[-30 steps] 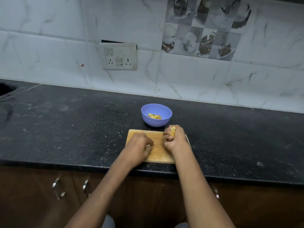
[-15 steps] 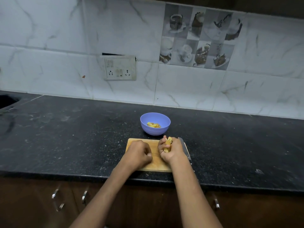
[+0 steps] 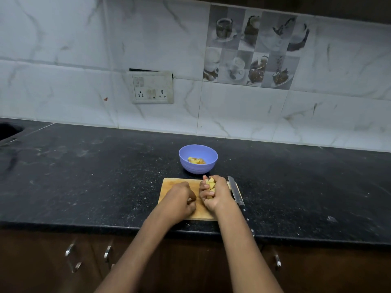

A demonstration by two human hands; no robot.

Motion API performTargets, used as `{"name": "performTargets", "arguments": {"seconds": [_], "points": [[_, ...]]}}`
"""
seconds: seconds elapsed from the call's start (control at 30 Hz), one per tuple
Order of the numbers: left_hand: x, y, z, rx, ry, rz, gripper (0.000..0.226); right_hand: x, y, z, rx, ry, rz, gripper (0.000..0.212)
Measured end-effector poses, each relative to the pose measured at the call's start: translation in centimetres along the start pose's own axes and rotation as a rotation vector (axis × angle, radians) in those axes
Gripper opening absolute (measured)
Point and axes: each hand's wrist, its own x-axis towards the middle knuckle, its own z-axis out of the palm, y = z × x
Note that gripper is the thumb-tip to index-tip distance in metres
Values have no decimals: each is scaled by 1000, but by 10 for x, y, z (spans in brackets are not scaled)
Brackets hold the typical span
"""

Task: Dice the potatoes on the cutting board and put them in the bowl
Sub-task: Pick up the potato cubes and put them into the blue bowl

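A wooden cutting board [image 3: 169,185] lies near the counter's front edge. My right hand [image 3: 218,194] is curled over it and holds several yellow potato cubes [image 3: 210,185] in its fingers. My left hand [image 3: 179,199] rests on the board to the left with its fingers curled; whether it holds any pieces is hidden. Just behind the board stands a blue bowl [image 3: 198,158] with some diced potato [image 3: 196,160] at its bottom. A knife [image 3: 236,192] lies along the board's right edge, blade pointing away.
The black stone counter [image 3: 84,176] stretches to both sides. A sink corner [image 3: 8,130] shows at the far left. A tiled wall with a socket plate [image 3: 152,87] rises behind. Cabinet handles [image 3: 73,259] sit below the counter edge.
The camera has tilted, shifting the scene lower in view. My right hand has opened a little and now shows more potato cubes; the knife beside it has come into sight. My left hand stays put.
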Motion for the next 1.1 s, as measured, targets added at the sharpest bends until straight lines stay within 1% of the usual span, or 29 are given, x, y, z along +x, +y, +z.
{"name": "performTargets", "arguments": {"seconds": [0.13, 0.23, 0.3, 0.43, 0.5, 0.53, 0.57, 0.63, 0.73, 0.8, 0.9, 0.97, 1.03, 1.07, 1.1], "points": [[8, 14, -1, 132, -7, -79, 20, -4, 4, 1, -34, 15, -4, 21], [11, 17, -5, 97, 21, -129, 15, -6, 4, 1, -54, 19, 9, 22], [6, 15, -7, -52, 93, -171, 13, -7, 3, 0, -77, 18, 12, 23], [-8, 10, -14, -624, 301, -288, 15, -6, 6, -1, -124, 10, -1, 24], [-9, 13, -15, -775, 366, -292, 13, -7, 11, 1, -151, -2, -19, 26], [-7, 16, -16, -781, 384, -269, 12, -8, 14, 3, -155, -17, -29, 27], [-5, 20, -15, -738, 401, -233, 12, -8, 17, 5, -144, -41, -39, 28], [0, 28, -12, -594, 439, -151, 13, -8, 23, 9, -103, -76, -57, 26], [4, 33, -8, -499, 472, -76, 15, -9, 25, 12, -71, -35, -93, 18], [6, 34, -5, -464, 496, -41, 21, -11, 24, 13, -71, -12, -102, 14], [5, 36, -2, -418, 554, -46, 31, -11, 20, 13, -53, -6, -101, 16], [3, 38, -3, -406, 625, -24, 31, -9, 17, 14, -34, 40, -148, 18], [-2, 35, -4, -454, 709, 25, 24, -9, 9, 17, 6, 74, -202, 20], [-4, 31, -5, -506, 721, 22, 21, -11, 3, 20, 39, 63, -205, 22], [-5, 24, -6, -558, 700, -4, 18, -12, -6, 24, 71, 44, -206, 23]]}}
